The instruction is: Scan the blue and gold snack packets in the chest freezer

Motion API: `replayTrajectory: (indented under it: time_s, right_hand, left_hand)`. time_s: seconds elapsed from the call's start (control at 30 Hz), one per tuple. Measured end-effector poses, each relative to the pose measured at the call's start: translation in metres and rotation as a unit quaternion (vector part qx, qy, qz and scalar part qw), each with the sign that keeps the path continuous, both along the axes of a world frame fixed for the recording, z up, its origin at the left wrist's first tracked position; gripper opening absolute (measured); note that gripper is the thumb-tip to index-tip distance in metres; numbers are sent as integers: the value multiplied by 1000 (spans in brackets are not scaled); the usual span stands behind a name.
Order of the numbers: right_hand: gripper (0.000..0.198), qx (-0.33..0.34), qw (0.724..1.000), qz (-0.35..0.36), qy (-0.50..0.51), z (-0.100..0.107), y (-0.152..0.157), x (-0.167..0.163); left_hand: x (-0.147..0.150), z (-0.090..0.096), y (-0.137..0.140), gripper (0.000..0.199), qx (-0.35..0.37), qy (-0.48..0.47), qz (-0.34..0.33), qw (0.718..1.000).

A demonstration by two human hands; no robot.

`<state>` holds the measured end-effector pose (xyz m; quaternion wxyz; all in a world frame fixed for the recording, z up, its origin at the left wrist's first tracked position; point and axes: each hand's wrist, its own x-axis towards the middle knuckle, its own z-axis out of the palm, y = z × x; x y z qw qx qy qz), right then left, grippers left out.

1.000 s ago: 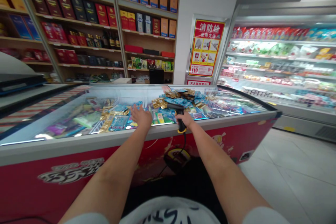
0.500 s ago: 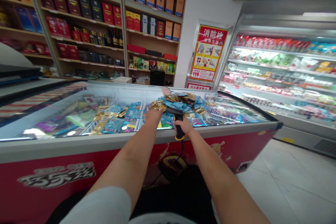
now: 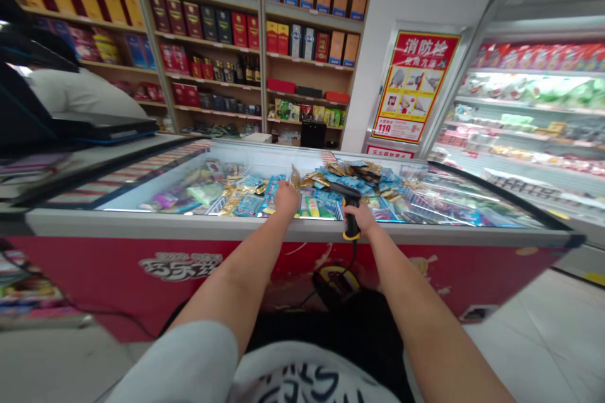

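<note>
My left hand (image 3: 287, 199) is closed on a gold ice cream packet (image 3: 295, 174), held upright above the open chest freezer (image 3: 265, 228). My right hand (image 3: 363, 215) grips the handle of a black barcode scanner (image 3: 352, 227) with yellow trim, over the freezer's front edge. The scanner's head points left, toward the held packet, and its cable hangs down the red front. Just beyond both hands lies a heap of blue and gold packets (image 3: 363, 175). More blue packets (image 3: 249, 204) and gold ones rest in the freezer to the left of my left hand.
Sliding glass lids (image 3: 454, 192) with dark frames cover the freezer's right end. Behind stand shelves of boxed bottles (image 3: 215, 25) and a red fire-hydrant notice (image 3: 416, 85). A refrigerated display (image 3: 529, 97) is at the right. A dark cable (image 3: 108, 313) hangs at the lower left.
My left hand has come up from among the packets with a gold packet in it. The scanner stays in my right hand. The view has swung left.
</note>
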<state>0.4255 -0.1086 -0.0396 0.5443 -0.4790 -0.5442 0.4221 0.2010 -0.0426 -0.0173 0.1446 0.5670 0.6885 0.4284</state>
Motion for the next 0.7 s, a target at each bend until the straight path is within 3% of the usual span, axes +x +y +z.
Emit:
replayTrajectory:
  time_s: [0.13, 0.47, 0.7]
  right_hand:
    - [23, -2, 1000, 5, 5, 2, -1, 0]
    - [22, -6, 998, -1, 69, 8, 3, -27]
    - [18, -12, 1000, 8, 21, 6, 1, -34]
  left_hand:
    - [-14, -8, -13, 31, 3, 9, -11, 1000]
    - [-9, -9, -25, 32, 5, 31, -25, 999]
    - [-15, -10, -18, 31, -4, 25, -29, 999]
